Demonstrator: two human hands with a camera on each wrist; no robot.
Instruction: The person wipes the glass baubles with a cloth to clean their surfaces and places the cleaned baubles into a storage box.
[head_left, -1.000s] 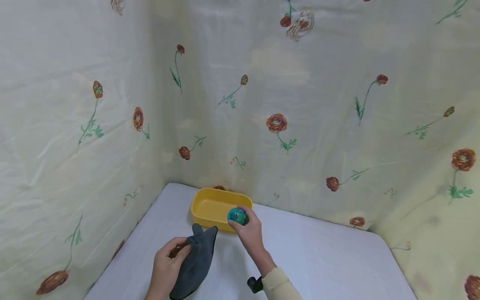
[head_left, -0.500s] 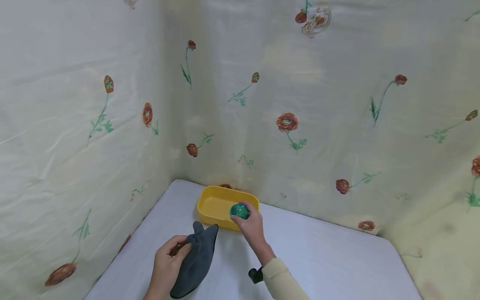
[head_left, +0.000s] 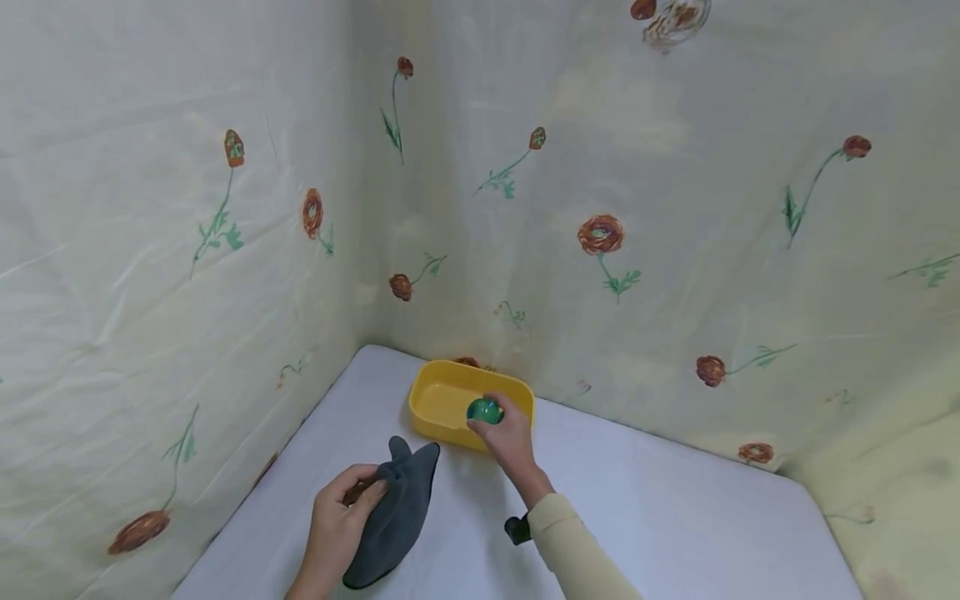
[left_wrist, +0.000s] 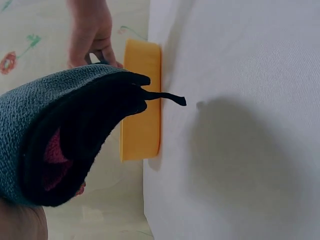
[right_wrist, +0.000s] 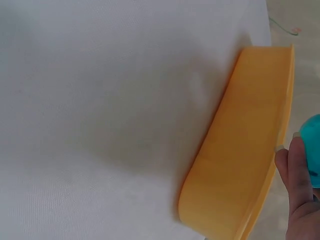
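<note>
My left hand (head_left: 335, 518) grips a folded grey cloth (head_left: 396, 525) with black edging between thumb and fingers, above the white table. In the left wrist view the cloth (left_wrist: 60, 95) is thick and fuzzy, with a pink patch inside and a black strap sticking out. My right hand (head_left: 513, 442) pinches a shiny green-blue ball (head_left: 485, 411) over the near right part of a yellow tub (head_left: 446, 430). Only part of the ball (right_wrist: 312, 150) shows in the right wrist view, beyond the rim of the tub (right_wrist: 240, 135). No contents are visible in the tub.
The white table (head_left: 645, 508) reaches to flower-printed curtains (head_left: 660, 317) behind and at the sides. The tub stands close to the back edge. A small black device (head_left: 517, 528) is worn at the right wrist.
The view has shifted, so the tub and curtains appear farther right and slightly higher. Both hands keep their holds, and the ball stays over the tub.
</note>
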